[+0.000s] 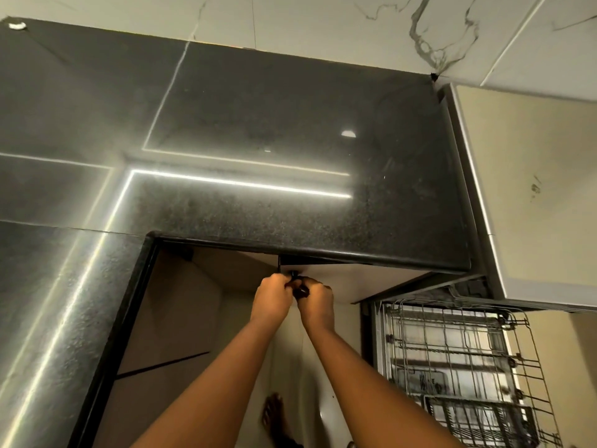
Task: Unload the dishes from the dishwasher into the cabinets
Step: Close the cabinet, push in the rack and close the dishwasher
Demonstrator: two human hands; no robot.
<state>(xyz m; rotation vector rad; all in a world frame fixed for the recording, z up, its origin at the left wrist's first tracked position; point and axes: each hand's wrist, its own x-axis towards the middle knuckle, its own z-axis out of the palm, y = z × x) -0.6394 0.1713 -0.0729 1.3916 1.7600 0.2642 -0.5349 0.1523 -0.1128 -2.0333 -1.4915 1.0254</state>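
Both hands meet just under the front edge of the black stone desk (pixel 290 140), fingers curled tight. The left hand (pixel 272 299) and the right hand (pixel 316 302) sit knuckle to knuckle, almost touching, and both grip a small dark object (pixel 299 287) that shows only in the narrow gap between them; what it is cannot be told, since the fingers cover most of it. A short dark stub rises from it just above the hands to the pale cabinet door (pixel 326 279), whose top edge lies right behind the knuckles. To the right of the right hand and lower, the wire dishwasher rack (pixel 458 360) stands pulled out; its grey wires look bare, though the lower part is cut off by the frame edge and the back is dim. Above that rack, further right of the hands, a pale panel (pixel 529 189) juts forward with a few dark marks on it. Left of the left hand a dark opening shows pale inner walls under the desk. Below the forearms a bare foot (pixel 274 415) rests on the floor, partly hidden by the right forearm.
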